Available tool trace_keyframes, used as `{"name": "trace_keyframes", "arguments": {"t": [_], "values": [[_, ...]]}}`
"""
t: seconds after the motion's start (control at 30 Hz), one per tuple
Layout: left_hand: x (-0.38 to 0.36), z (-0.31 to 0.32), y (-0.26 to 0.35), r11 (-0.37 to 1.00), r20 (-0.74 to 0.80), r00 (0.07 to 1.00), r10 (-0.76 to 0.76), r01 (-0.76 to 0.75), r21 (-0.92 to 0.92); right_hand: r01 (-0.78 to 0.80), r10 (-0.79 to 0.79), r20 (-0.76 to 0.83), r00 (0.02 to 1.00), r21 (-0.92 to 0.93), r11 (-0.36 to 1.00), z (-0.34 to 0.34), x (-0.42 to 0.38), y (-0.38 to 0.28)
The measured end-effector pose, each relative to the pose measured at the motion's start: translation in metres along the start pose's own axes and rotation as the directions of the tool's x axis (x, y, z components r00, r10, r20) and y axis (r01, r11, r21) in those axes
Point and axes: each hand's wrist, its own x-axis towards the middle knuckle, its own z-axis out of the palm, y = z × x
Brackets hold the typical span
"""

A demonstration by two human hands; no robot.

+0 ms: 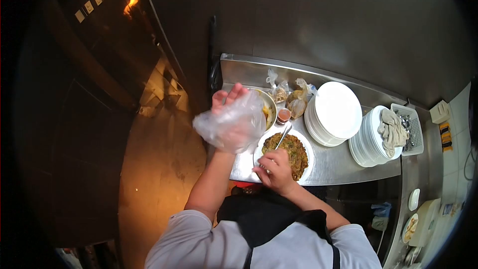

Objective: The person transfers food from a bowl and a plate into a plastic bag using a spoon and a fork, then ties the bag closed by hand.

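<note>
My left hand (230, 97) is raised at the left of the counter, with a clear plastic bag (234, 122) held up around its palm. Some fingertips stick out above the crumpled film. Over the near edge of a white plate (260, 155) is my right hand (276, 169), its fingers curled in. Whether anything is between those fingers is hidden. Browned, chopped food (298, 154) covers the plate, and a metal spoon (284, 137) rests on it. Partly behind the bag stands a round pan (271, 107) with yellowish food inside.
Beyond the plate are a small cup of reddish sauce (284, 115) and tied bags of food (298, 103). Two stacks of white plates (337, 112) stand to the right, one topped with a grey cloth (393, 132). A white basket (417, 134) holds cutlery.
</note>
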Motion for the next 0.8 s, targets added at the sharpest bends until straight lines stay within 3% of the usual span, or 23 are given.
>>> {"name": "trace_keyframes", "arguments": {"t": [0.03, 0.1, 0.17, 0.2, 0.27, 0.3, 0.33, 0.37, 0.4, 0.43, 0.47, 0.5, 0.57, 0.6, 0.7, 0.73, 0.77, 0.8], "values": [[0.000, -0.004, -0.001, 0.993, 0.074, 0.997, 0.021, -0.029, 0.115, -0.038, 0.037, -0.078, 0.996, -0.002, 0.999, -0.009, 0.007, -0.010], [-0.013, -0.007, -0.008, 0.931, 0.069, 0.994, 0.083, -0.102, 0.352, 0.066, -0.074, -0.214, 0.974, -0.041, 0.997, -0.024, 0.040, -0.023], [-0.014, 0.000, -0.016, 0.853, 0.140, 0.982, 0.128, -0.181, 0.489, 0.084, -0.099, -0.206, 0.974, -0.081, 0.993, -0.027, 0.073, -0.036], [-0.018, 0.008, -0.018, 0.844, -0.104, 0.987, 0.120, -0.046, 0.534, 0.132, -0.148, -0.108, 0.983, -0.144, 0.981, -0.027, 0.067, -0.030], [-0.019, 0.005, -0.015, 0.930, -0.037, 0.996, 0.084, -0.065, 0.362, 0.253, -0.235, 0.101, 0.967, -0.240, 0.937, -0.024, 0.051, -0.008], [-0.020, 0.004, -0.011, 0.958, -0.002, 0.997, 0.076, -0.073, 0.276, 0.264, -0.239, 0.130, 0.962, -0.235, 0.936, -0.024, 0.050, -0.005], [-0.024, 0.007, -0.009, 0.927, -0.122, 0.990, 0.067, -0.016, 0.375, 0.268, -0.236, 0.159, 0.959, -0.226, 0.937, -0.022, 0.046, -0.005], [-0.028, 0.006, -0.007, 0.964, -0.097, 0.994, 0.051, -0.024, 0.265, 0.267, -0.228, 0.184, 0.956, -0.220, 0.938, -0.019, 0.041, -0.006], [-0.030, 0.006, -0.005, 0.988, -0.067, 0.997, 0.036, -0.026, 0.151, 0.079, -0.083, -0.043, 0.996, -0.080, 0.994, -0.012, 0.031, -0.010], [-0.030, 0.005, -0.003, 0.999, -0.030, 0.999, 0.026, -0.025, 0.032, -0.216, 0.248, -0.298, 0.922, 0.136, 0.967, -0.004, 0.029, -0.028], [-0.032, 0.004, 0.001, 0.999, -0.069, 0.998, 0.010, -0.007, 0.043, -0.382, 0.519, -0.232, 0.823, 0.450, 0.807, 0.005, 0.027, -0.031], [-0.032, 0.000, 0.001, 1.000, -0.044, 0.999, 0.009, -0.009, 0.019, -0.487, 0.733, -0.077, 0.676, 0.699, 0.523, 0.012, 0.021, -0.030], [-0.030, -0.011, -0.003, 0.999, 0.004, 1.000, -0.001, 0.001, -0.032, -0.692, 0.756, 0.322, 0.570, 0.684, 0.230, 0.015, 0.009, -0.020], [-0.029, -0.001, -0.001, 0.997, -0.194, 0.981, -0.012, 0.026, 0.073, -0.775, 0.708, 0.507, 0.492, 0.626, 0.090, 0.014, 0.007, -0.012], [-0.029, -0.005, -0.001, 0.998, -0.175, 0.983, 0.052, -0.045, 0.042, -0.694, 0.552, 0.744, 0.377, 0.621, -0.365, 0.004, 0.001, 0.005], [-0.030, -0.019, -0.003, 0.998, -0.240, 0.971, 0.017, -0.030, -0.050, -0.709, 0.603, 0.730, 0.322, 0.608, -0.358, -0.001, 0.006, 0.010], [-0.034, -0.029, -0.005, 0.991, -0.274, 0.957, 0.096, -0.067, 0.114, -0.673, 0.580, 0.722, 0.376, 0.643, -0.364, -0.003, 0.001, 0.022], [-0.035, -0.031, -0.010, 0.957, -0.289, 0.940, 0.179, -0.099, 0.272, -0.574, 0.712, 0.619, 0.331, 0.731, -0.369, -0.002, 0.007, 0.017]]}}
